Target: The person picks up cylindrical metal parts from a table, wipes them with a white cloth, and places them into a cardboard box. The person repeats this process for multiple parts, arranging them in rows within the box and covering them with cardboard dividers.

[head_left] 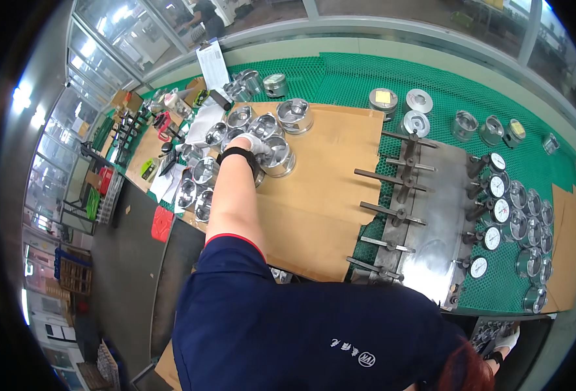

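Note:
My left hand (256,144), in a white glove with a black wrist strap, reaches far forward onto a group of shiny metal pistons (236,124) standing on brown cardboard (327,195). Its fingers close around the rim of one large piston (279,158). My right hand (508,339), also in a white glove, hangs low at the lower right below the bench edge, next to a dark tray of parts. Its fingers are mostly hidden.
A steel gauge fixture (431,215) with pins and several round dial gauges (493,212) stands to the right on green mesh matting (340,78). More pistons (532,228) line its right side and the far edge. Papers, tools and a red box (162,223) lie at the left.

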Action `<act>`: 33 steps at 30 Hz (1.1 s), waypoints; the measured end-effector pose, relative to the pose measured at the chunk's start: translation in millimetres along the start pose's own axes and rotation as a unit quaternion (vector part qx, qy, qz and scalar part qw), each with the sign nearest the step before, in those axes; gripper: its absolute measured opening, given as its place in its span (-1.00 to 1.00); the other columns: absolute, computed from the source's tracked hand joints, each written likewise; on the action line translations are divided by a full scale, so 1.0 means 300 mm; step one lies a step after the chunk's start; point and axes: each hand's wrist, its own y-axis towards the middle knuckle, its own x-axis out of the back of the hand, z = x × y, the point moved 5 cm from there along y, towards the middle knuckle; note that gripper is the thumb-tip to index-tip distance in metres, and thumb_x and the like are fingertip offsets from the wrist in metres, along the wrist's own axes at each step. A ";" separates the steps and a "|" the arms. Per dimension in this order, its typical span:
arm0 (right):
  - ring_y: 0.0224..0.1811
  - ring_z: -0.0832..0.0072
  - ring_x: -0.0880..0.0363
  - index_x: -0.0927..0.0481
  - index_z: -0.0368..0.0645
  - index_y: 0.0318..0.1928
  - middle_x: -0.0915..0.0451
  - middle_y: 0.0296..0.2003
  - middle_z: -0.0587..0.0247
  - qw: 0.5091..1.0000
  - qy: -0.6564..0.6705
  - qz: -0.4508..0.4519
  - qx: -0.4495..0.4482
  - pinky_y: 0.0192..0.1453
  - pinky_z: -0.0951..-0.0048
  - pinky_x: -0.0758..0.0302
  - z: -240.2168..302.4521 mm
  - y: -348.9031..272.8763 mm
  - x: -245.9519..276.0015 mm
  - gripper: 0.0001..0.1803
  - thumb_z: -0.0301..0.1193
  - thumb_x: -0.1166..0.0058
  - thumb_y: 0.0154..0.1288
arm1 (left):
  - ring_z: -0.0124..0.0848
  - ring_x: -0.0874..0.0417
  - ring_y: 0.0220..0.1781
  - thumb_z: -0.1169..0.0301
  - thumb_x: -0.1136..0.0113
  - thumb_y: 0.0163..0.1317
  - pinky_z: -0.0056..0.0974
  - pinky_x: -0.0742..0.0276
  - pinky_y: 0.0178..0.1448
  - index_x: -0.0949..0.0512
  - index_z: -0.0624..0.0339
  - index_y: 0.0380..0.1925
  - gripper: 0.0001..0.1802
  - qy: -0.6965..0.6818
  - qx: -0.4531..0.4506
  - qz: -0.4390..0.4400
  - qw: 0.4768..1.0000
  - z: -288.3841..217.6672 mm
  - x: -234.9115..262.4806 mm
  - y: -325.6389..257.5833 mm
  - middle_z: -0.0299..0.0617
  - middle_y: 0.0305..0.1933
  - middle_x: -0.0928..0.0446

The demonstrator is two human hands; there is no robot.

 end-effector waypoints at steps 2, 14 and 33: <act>0.20 0.33 -0.51 -0.46 -0.12 0.35 -0.52 0.23 0.19 0.998 0.052 0.027 -0.013 0.22 0.37 -0.55 -0.015 -0.021 -0.079 -0.50 -0.15 0.06 0.54 | -0.13 -0.72 0.04 -0.03 -0.51 -0.11 -0.08 -0.62 0.14 -0.62 0.23 0.16 -0.17 0.004 0.003 -0.012 1.000 0.008 0.013 -0.041 -0.02 0.08 -0.68; -0.06 0.37 -0.60 -0.54 -0.10 0.17 -0.59 0.03 0.34 0.992 0.110 0.020 -0.056 -0.02 0.38 -0.62 0.099 -0.058 -0.123 -0.63 -0.19 0.06 0.54 | -0.16 -0.73 0.05 -0.05 -0.58 -0.19 -0.13 -0.63 0.16 -0.48 0.19 0.31 0.03 -0.050 -0.045 -0.120 0.991 0.046 -0.095 0.047 -0.02 0.09 -0.69; 0.00 0.39 -0.46 -0.43 -0.06 0.37 -0.48 0.10 0.28 0.990 0.073 0.098 -0.071 0.13 0.44 -0.44 0.058 -0.013 -0.407 -0.49 -0.16 0.02 0.52 | 0.10 -0.63 0.17 0.04 -0.42 -0.11 -0.06 -0.54 0.31 -0.54 0.27 0.13 -0.20 0.051 -0.232 -0.119 0.964 -0.116 -0.386 -0.542 0.25 0.07 -0.61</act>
